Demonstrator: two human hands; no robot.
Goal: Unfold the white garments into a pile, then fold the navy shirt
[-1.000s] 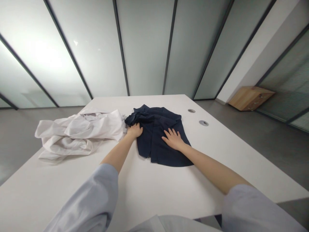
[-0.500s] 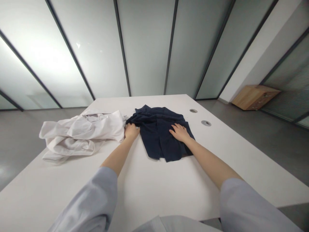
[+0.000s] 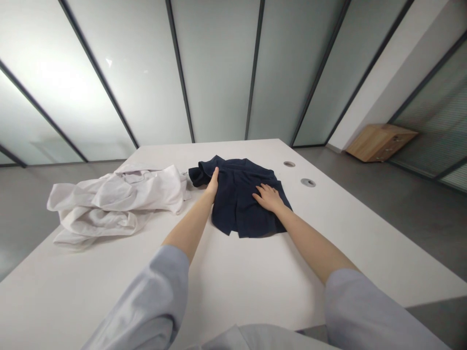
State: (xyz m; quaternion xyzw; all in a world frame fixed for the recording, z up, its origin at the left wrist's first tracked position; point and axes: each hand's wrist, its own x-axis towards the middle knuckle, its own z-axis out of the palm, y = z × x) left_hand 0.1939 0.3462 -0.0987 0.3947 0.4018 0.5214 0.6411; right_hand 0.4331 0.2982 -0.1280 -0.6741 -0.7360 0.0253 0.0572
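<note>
A crumpled dark navy garment point(image 3: 237, 204) lies folded on the white table point(image 3: 237, 277), with a bunched sleeve-like end at its far left. My left hand point(image 3: 212, 183) rests edge-on against the garment's left side, fingers straight and together, gripping nothing I can see. My right hand point(image 3: 268, 198) lies flat on the garment's right part with its fingers slightly apart. A crumpled white shirt point(image 3: 113, 201) sits to the left of the navy cloth, touching neither hand. Light blue sleeves cover both my forearms near the elbows.
Two round metal grommets point(image 3: 289, 164) sit near the table's right side. Grey floor surrounds the table, with frosted glass walls beyond. A low wooden cabinet point(image 3: 379, 142) stands against the far right wall.
My left hand has moved farther onto the navy garment and turned edge-on. The garment now looks shorter and more compact. My right hand has shifted slightly up and left.
</note>
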